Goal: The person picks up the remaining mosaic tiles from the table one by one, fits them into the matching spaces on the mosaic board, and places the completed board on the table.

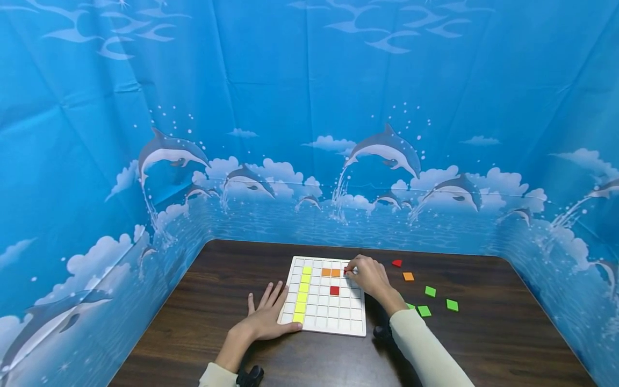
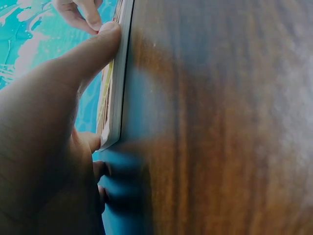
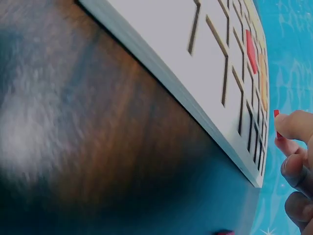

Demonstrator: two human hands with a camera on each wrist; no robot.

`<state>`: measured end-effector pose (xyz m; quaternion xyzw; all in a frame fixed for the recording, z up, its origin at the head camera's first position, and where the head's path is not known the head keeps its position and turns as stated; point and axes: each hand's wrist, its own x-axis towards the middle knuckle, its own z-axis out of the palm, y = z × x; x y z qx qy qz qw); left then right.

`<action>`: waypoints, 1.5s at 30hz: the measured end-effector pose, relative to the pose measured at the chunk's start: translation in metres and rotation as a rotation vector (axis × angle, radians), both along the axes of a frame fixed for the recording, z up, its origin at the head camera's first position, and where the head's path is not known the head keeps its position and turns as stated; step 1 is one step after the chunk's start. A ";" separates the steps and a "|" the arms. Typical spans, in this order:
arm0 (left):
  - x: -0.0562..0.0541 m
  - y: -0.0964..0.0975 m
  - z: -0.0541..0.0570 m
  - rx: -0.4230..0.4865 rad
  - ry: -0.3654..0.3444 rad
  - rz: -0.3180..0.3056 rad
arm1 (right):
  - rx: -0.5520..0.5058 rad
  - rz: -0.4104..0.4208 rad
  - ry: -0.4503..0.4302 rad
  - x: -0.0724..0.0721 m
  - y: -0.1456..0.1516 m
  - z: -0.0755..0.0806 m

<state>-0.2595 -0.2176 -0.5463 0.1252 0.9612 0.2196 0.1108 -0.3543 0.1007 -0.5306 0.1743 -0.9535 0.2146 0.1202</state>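
A white grid board [image 1: 333,324] lies on the table. My left hand [image 1: 268,321] rests at its left side with the fingers spread and straight; the thumb [image 2: 100,49] lies on the board's near edge. Over the far right part of the grid, my right hand [image 1: 369,274] pinches a small red tile [image 3: 278,126] between thumb and finger. In the right wrist view that tile is held apart from the board's surface. A column of yellow tiles [image 1: 302,296] fills squares at the left. Two orange tiles [image 1: 326,272] sit side by side near the top, and one red tile [image 1: 334,291] lies below them.
Right of the board lie a loose red tile [image 1: 397,263], an orange tile [image 1: 408,276] and several green tiles [image 1: 430,291], one partly hidden by the right forearm. Behind the dark wooden table [image 1: 508,333] hangs a blue dolphin curtain [image 1: 290,107].
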 end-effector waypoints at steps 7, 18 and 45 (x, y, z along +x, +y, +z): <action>-0.002 0.000 -0.004 0.015 0.020 -0.013 | 0.029 0.010 0.000 0.001 -0.005 -0.007; -0.003 -0.004 0.000 0.007 0.028 -0.008 | 0.058 0.116 -0.084 0.000 -0.006 0.002; -0.001 0.003 0.006 -0.062 -0.043 0.023 | 0.169 0.183 -0.164 0.009 0.001 0.001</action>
